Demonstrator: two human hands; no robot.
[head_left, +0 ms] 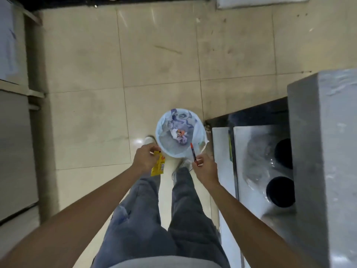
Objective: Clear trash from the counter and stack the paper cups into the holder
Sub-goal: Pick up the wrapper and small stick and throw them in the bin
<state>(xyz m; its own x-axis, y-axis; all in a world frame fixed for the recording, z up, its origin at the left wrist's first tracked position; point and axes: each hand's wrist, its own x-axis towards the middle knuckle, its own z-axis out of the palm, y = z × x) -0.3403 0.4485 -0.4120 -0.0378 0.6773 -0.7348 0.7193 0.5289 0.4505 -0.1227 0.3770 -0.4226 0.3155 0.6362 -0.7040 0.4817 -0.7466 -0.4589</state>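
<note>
I look straight down at a small round trash bin point(166, 147) lined with a pale plastic bag; crumpled paper and wrappers lie at its bottom. My left hand point(145, 158) pinches a yellow wrapper point(158, 166) that hangs down just left of the bin's near rim. My right hand point(205, 168) holds a red-capped pen point(193, 154) by its lower end, its cap pointing over the bin's near right rim. No paper cups or cup holder are in view.
A grey counter point(324, 151) runs along the right, with a steel panel point(257, 151) below holding two dark round openings. Cabinets stand along the left edge. My legs and shoes are on the beige tiled floor point(154, 64) right behind the bin.
</note>
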